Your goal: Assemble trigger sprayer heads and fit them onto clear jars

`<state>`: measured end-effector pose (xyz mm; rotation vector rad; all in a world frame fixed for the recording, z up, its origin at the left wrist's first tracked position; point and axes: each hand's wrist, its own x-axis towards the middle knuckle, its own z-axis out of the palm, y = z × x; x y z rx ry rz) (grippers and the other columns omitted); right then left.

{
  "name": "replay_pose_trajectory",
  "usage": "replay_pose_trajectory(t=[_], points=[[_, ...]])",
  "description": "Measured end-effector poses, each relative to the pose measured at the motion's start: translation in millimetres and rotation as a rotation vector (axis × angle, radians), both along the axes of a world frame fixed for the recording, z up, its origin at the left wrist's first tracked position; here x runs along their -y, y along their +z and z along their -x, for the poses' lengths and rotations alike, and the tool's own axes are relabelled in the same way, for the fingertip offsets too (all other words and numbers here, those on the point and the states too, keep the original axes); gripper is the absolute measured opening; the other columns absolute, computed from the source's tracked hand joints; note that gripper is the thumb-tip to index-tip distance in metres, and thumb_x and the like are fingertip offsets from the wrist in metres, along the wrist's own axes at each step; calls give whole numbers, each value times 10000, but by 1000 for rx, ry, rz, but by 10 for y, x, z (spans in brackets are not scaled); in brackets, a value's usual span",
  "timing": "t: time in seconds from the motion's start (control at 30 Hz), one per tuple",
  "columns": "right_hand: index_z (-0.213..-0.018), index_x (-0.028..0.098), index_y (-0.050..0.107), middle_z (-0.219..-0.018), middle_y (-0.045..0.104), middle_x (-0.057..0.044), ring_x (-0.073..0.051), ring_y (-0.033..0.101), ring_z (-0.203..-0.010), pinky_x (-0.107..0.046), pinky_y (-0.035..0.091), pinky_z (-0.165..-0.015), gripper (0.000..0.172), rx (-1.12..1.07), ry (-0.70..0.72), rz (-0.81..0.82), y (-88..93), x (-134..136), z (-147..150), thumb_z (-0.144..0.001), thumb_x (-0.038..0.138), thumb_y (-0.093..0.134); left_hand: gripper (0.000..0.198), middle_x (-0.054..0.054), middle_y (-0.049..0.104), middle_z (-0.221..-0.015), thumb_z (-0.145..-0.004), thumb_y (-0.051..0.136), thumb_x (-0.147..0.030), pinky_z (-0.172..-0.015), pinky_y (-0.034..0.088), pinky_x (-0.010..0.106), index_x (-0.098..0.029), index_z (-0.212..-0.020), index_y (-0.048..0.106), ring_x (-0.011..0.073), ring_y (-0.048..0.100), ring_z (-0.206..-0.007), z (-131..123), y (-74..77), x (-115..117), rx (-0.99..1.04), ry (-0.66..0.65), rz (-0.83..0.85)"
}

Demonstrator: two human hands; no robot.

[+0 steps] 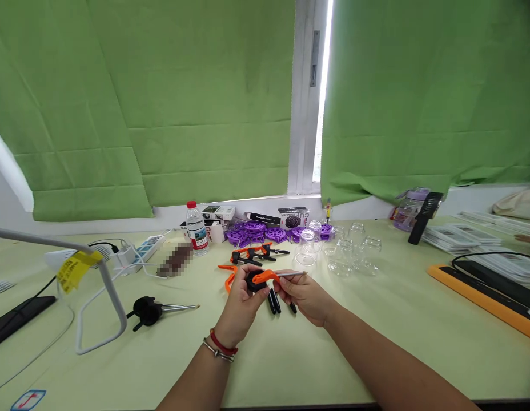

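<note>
Both hands meet over the middle of the table. My left hand [243, 298] is closed on a black round part [255, 281], fingers and thumb on its rim. An orange curved piece [265, 277] lies against that part, with a thin metal rod [296, 273] running out to the right. My right hand [305, 298] pinches the rod close to the orange piece. Whether the pieces are joined is hidden by the fingers. Short black tubes [274, 302] lie on the table under the hands. Another orange curved piece [229, 282] lies just behind my left hand.
Behind the hands lie orange-and-black assemblies [252, 254], purple round parts [253, 231] and clear plastic cups [344, 257]. At left are black parts with metal rods [148, 311], a grey stand [113, 291] and a water bottle [197, 231]. An orange-edged paper trimmer [483, 299] sits right.
</note>
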<state>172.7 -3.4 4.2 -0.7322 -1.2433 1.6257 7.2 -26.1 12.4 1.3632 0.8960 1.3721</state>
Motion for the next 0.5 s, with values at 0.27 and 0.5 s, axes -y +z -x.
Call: replay_pose_trajectory(t=[0.27,0.5], points=[[-966,211,644,-766,616,-2,-118,490,-678,-251,370,-623,355,-63,-193,-85,-169,179,57,-717,445,742,509,43,515,-1150,-753,679,-222,-950,409,354,-266,-1193,428,190,518,-1076,-10,-59,107,-10,-59,-2],[-998,235,680,-984,661,-33,-173,535,-897,-305,410,-782,378,76,-122,-112,-272,238,8,-720,487,722,570,30,525,-1153,-741,661,-157,-875,411,301,-288,-1240,418,163,522,-1018,47,-223,149,97,-175,79]])
